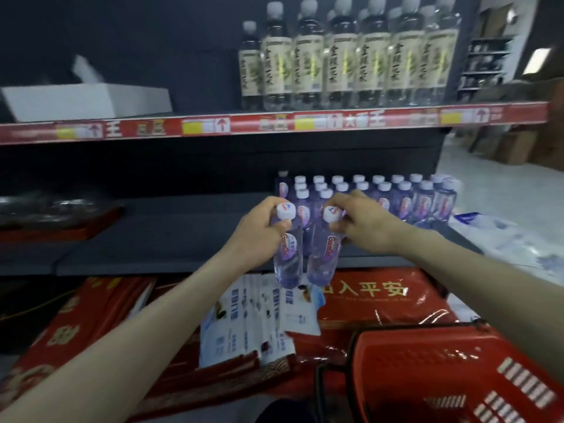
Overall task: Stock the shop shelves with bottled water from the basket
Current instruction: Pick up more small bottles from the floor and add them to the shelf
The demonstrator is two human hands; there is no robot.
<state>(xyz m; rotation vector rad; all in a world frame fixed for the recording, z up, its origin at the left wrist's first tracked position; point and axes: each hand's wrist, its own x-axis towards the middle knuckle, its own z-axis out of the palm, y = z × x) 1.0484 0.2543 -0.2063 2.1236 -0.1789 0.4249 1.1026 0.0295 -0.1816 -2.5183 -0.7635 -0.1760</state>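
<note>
My left hand (259, 232) grips a clear water bottle (288, 257) with a white cap and red label by its neck. My right hand (363, 222) grips a second like bottle (323, 257) the same way. Both bottles hang side by side in front of the dark middle shelf (171, 239), just left of several matching bottles (406, 199) standing in rows on that shelf. The red plastic basket (442, 374) is at the lower right; its inside is mostly out of view.
The upper shelf holds a row of taller bottles (341, 59) with pale labels and a white open box (82, 99) at the left. Red packages (381, 297) and white leaflets (259, 319) lie below the middle shelf. A red tray (58, 215) sits at its left end.
</note>
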